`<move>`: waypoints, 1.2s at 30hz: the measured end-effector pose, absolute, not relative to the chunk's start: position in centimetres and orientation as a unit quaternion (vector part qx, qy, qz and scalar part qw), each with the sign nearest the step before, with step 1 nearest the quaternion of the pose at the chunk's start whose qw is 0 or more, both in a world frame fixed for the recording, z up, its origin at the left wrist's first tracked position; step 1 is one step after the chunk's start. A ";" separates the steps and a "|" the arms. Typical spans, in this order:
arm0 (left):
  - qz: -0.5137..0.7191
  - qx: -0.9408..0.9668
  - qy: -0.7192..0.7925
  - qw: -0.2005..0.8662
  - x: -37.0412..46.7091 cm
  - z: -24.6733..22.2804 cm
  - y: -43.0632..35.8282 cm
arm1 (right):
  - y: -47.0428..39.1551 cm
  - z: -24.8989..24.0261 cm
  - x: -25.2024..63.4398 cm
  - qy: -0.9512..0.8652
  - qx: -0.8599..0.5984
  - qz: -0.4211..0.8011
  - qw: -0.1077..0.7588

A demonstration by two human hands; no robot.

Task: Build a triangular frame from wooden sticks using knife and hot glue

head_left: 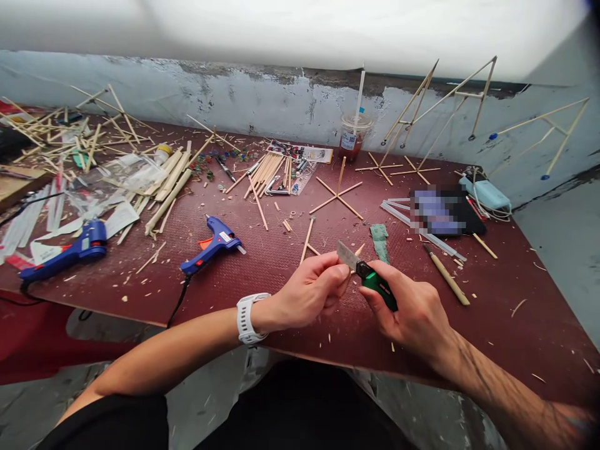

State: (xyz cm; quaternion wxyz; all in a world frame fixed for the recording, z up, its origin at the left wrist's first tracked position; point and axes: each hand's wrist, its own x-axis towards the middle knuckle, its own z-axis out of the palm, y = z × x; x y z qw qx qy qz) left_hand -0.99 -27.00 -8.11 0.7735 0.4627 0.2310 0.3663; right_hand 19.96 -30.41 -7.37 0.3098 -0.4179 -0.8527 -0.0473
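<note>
My right hand (410, 306) is wrapped round a green and black utility knife (379, 289), its blade out and pointing up to the left. The blade lies at the fingertips of my left hand (314, 290), which are pinched together. What they pinch is mostly hidden; a thin wooden stick seems to be there but cannot be made out well. Just behind my hands, a joined piece of thin sticks (307, 240) rests on the table. A star of crossed sticks (338, 196) stands farther back. A strip of green sandpaper (380, 242) lies behind the knife.
Two blue glue guns (215, 244) lie left on the red-brown table (506, 312), amid sticks and plastic bags. Loose sticks (269, 172) and a drink cup (354, 134) are at the back. A carving tool (446, 275), glue sticks and a blue device (487, 190) are right.
</note>
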 end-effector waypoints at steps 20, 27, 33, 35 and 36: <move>0.372 0.391 0.213 0.815 -0.3 -7.7 -26.9 | -29.2 -7.8 20.4 -0.859 -0.398 -0.013 0.322; 0.326 0.349 0.202 0.855 -0.7 -7.2 -26.6 | -29.1 -7.8 20.4 -0.863 -0.388 0.002 0.324; 0.258 0.342 0.123 0.895 -1.9 -6.9 -28.4 | -26.7 -8.7 24.4 -0.745 -0.539 -0.041 0.391; 0.299 0.354 0.171 0.869 -2.1 -7.1 -28.7 | -26.2 -8.8 25.2 -0.711 -0.576 -0.001 0.403; 0.296 0.366 0.194 0.861 -2.1 -7.2 -28.6 | -26.1 -8.8 25.2 -0.715 -0.573 0.022 0.400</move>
